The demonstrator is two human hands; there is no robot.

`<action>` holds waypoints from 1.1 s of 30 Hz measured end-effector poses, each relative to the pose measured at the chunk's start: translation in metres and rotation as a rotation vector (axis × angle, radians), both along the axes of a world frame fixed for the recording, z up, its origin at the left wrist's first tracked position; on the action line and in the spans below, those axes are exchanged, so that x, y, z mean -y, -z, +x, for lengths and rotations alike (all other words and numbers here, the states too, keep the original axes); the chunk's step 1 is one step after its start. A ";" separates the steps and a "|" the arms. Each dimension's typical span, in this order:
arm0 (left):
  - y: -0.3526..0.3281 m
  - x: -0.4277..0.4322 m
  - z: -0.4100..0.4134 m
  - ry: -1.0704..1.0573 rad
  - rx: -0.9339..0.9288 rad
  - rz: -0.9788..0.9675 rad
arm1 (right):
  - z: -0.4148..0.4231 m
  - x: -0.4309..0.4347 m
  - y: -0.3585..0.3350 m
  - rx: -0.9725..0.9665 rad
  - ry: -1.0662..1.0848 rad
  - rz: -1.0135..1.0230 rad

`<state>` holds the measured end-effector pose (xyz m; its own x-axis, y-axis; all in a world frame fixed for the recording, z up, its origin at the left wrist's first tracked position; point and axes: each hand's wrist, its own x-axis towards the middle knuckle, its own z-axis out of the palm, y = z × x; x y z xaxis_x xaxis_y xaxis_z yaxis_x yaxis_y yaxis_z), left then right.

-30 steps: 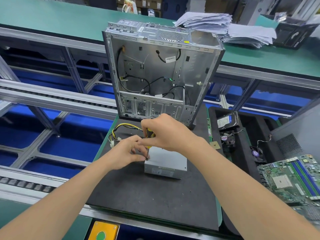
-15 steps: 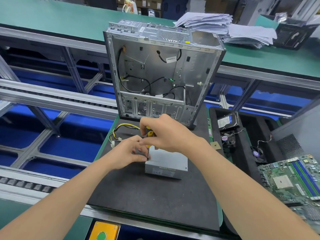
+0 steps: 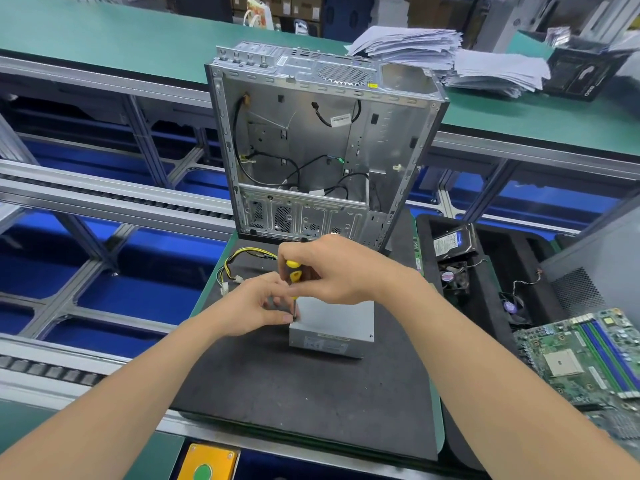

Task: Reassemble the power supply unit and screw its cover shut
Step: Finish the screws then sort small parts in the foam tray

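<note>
A: From the head camera, where does the power supply unit sit?

B: The power supply unit (image 3: pixel 332 329) lies flat on the black mat (image 3: pixel 294 396), about midway between the far and near edges and a little toward the right edge. Its labelled side faces the near edge.

A: And the hands?

B: The right hand (image 3: pixel 332 271) is clenched around the yellow-and-black handle of the screwdriver (image 3: pixel 293 273). The screwdriver stands almost upright with its tip down at the unit's top left edge. The left hand (image 3: pixel 256 303) pinches the lower shaft, thumb just beside the tip. Whether a screw sits under the tip, I cannot tell.

A: What crowds the far side?

B: The open computer case (image 3: pixel 311 143) stands upright along the mat's far edge, near the right hand's knuckles. A yellow-and-black cable bundle (image 3: pixel 239 257) loops at the far left corner, just beyond the left hand.

A: Where is there room?

B: Bare mat runs from the unit's labelled side to the near edge, with both forearms crossing above it. A narrower strip shows between the unit and the right edge.

A: Past that right edge?

B: A black foam tray (image 3: pixel 491 327) holds a hard drive (image 3: pixel 450 241) and a small fan (image 3: pixel 453 277). A green motherboard (image 3: pixel 588 358) lies at its near right.
</note>
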<state>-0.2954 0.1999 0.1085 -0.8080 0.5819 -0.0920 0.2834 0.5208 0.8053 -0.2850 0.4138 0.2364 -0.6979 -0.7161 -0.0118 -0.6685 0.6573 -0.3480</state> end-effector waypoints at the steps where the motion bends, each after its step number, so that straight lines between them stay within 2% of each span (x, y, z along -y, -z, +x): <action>1: 0.000 0.000 0.000 0.006 0.002 -0.001 | 0.000 -0.001 0.001 0.014 -0.002 -0.012; 10: 0.004 -0.001 0.000 -0.011 0.062 0.054 | 0.005 -0.005 0.015 0.036 0.176 -0.131; 14: 0.004 -0.001 0.000 -0.007 0.063 0.015 | 0.006 -0.001 0.016 -0.041 0.228 -0.156; 22: 0.004 0.000 0.016 -0.086 0.065 0.058 | 0.000 0.006 0.006 0.011 -0.008 -0.069; 30: 0.003 -0.009 0.038 -0.257 -0.011 0.055 | -0.003 0.000 -0.003 0.047 -0.075 -0.001; 33: 0.003 -0.012 0.042 -0.272 -0.021 0.054 | 0.003 0.002 -0.002 -0.006 -0.063 -0.041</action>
